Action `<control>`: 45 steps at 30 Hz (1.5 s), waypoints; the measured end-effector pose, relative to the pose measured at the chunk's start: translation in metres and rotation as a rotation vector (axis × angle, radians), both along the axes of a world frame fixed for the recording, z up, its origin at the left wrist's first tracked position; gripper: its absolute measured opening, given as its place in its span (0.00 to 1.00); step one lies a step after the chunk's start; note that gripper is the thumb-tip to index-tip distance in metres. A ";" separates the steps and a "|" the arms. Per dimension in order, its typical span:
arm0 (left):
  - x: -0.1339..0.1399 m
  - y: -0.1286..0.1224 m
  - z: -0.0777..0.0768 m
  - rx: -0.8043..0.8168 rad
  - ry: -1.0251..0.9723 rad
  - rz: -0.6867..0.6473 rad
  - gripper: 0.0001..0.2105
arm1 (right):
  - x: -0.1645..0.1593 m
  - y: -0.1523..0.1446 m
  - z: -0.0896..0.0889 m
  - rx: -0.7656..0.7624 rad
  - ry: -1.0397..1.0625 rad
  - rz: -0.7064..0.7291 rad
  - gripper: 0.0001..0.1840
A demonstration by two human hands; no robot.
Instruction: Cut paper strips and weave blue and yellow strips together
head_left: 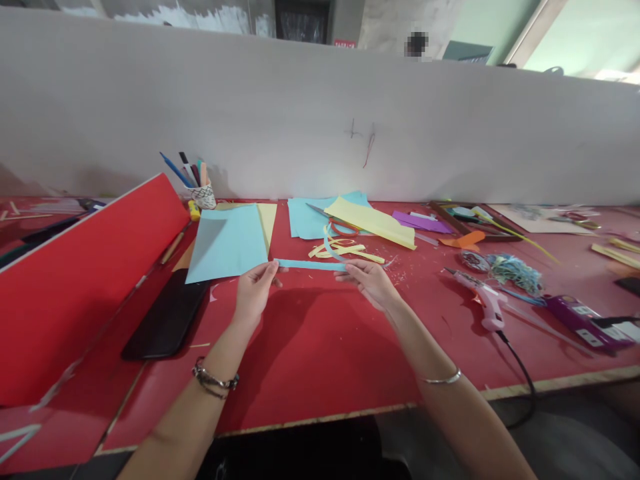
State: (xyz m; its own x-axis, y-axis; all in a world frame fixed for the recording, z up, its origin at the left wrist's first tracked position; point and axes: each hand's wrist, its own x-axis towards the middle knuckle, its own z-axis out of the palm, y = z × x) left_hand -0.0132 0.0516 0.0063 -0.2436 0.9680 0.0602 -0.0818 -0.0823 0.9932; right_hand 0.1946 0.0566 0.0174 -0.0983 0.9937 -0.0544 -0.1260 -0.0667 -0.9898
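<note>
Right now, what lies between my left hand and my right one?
In the head view, a blue strip spans the gap, pinched by the left hand and the right hand.

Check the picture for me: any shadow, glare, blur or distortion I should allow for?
Head view throughout: soft shadow darkens the red table below the blue strip, which reads fairly clearly; the upper right corner is washed out; the left edge looks smeared, perhaps lens stretch; a patch above the white partition is pixelated.

1 narrow light-blue paper strip (311,265) runs flat and straight from left to right across mid-scene, pinched at 2 places, with a thin blue curl (328,245) looping farther back near its right end, any join hidden.
</note>
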 end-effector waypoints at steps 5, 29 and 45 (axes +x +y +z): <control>0.000 -0.001 0.000 0.021 0.044 -0.010 0.15 | 0.000 0.000 0.000 0.013 -0.045 -0.070 0.19; -0.001 -0.002 0.003 0.028 0.072 0.009 0.13 | 0.002 0.000 0.001 0.314 -0.281 -0.137 0.16; 0.008 -0.008 0.003 0.111 0.233 -0.132 0.10 | -0.004 -0.003 -0.005 0.674 -0.700 -0.358 0.11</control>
State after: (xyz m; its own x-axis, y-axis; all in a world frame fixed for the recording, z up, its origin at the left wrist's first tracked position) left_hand -0.0057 0.0437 0.0094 -0.0828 0.9749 0.2066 0.1299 -0.1950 0.9722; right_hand 0.1902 0.0534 0.0128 0.0488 0.8039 0.5927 0.5888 0.4562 -0.6673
